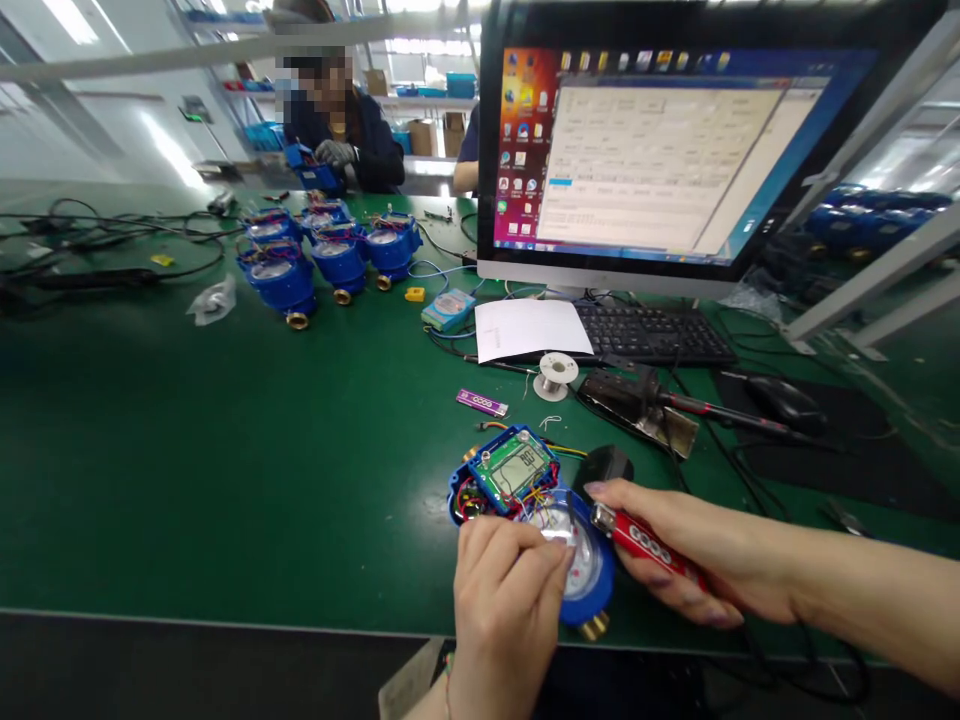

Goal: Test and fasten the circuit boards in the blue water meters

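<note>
1. Two hands meet over a blue water meter (589, 585) at the counter's (225, 480) near edge.
2. Left hand (506, 600): fingers closed, pinching something small on the meter's dial.
3. Right hand (697, 560): gripping a red tool (645, 540), tip at the dial.
4. Green circuit board (516, 468) with display: tilted up behind the dial, wires attached.
5. Solder spool (556, 373), keyboard (649, 335): beyond.

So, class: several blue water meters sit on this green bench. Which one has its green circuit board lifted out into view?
The meter under the person's hands, at the near edge. Its circuit board with a display sits exposed; the cluster of meters far left stays untouched.
</note>
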`<state>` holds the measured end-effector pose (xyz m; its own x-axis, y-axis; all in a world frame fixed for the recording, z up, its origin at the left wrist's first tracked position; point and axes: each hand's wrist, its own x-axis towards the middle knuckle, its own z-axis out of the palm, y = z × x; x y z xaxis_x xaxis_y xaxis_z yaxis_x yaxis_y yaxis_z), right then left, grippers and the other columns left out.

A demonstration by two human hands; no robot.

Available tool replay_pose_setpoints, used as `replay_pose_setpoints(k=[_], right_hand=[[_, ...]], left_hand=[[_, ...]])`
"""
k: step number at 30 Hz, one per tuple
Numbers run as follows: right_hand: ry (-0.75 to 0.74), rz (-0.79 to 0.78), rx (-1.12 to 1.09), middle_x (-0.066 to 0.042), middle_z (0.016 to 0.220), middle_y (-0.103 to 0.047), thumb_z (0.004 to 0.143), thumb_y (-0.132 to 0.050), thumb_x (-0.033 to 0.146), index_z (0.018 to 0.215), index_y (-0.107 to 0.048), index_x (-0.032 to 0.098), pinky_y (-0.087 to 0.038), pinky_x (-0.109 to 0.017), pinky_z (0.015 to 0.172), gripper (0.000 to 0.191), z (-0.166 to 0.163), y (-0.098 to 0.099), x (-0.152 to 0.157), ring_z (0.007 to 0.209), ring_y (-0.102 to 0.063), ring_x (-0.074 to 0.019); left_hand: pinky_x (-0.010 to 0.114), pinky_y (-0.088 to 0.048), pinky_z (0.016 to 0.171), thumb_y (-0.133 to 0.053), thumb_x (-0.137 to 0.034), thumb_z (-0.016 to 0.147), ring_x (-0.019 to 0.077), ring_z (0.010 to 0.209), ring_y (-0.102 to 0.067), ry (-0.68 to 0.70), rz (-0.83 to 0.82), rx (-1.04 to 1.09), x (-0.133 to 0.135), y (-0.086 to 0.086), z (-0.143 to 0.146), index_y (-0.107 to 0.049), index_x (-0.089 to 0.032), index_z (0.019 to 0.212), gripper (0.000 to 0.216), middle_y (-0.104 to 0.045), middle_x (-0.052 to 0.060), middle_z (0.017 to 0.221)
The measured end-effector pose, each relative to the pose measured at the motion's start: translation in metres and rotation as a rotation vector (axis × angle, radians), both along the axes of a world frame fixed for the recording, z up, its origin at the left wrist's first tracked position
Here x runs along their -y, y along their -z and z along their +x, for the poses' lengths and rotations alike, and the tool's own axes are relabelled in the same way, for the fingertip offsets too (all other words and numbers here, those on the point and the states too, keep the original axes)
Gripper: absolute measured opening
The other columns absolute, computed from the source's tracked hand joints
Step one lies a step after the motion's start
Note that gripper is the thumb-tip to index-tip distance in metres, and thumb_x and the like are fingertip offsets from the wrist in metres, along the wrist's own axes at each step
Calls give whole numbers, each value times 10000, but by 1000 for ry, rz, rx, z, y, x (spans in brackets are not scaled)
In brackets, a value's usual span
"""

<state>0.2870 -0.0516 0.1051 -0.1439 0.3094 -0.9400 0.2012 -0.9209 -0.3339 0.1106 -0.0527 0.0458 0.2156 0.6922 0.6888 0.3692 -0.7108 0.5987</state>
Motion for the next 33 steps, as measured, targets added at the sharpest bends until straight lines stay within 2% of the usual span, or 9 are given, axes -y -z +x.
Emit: replay_pose_setpoints(k=[3,9,23,33], right_hand=[[-87,-26,60,39,342,-282,812,-209,633,457,-358,172,-123,-159,267,601,-1,0,-5,251,-256,-46],[-156,-71,80,43,359,-290,821,-196,571,486,-355,178,-135,-149,270,540,1,3,-9,264,-243,-41],[-185,-68,56,33,323,-288,849,-130,528,462,-353,172,-159,-151,256,571,5,4,-13,241,-248,-49],[-195,-85,57,34,331,-298,831,-162,537,459,-354,174,-164,-154,254,554,8,8,-14,241,-249,-49]], left_hand=[[271,-351,631,-615,-55,770,120,657,-458,-2,7,18,0,2,1,-608,-154,726,109,-576,-1,668],[271,-341,634,-624,-61,765,123,669,-444,-15,-6,26,1,4,2,-613,-162,733,106,-560,0,685],[293,-301,639,-614,-129,797,127,664,-427,-27,-57,-28,1,2,2,-621,-183,720,94,-532,-6,658],[287,-296,647,-576,-136,825,126,687,-418,-8,-92,-37,3,1,2,-617,-190,727,119,-518,-7,675]])
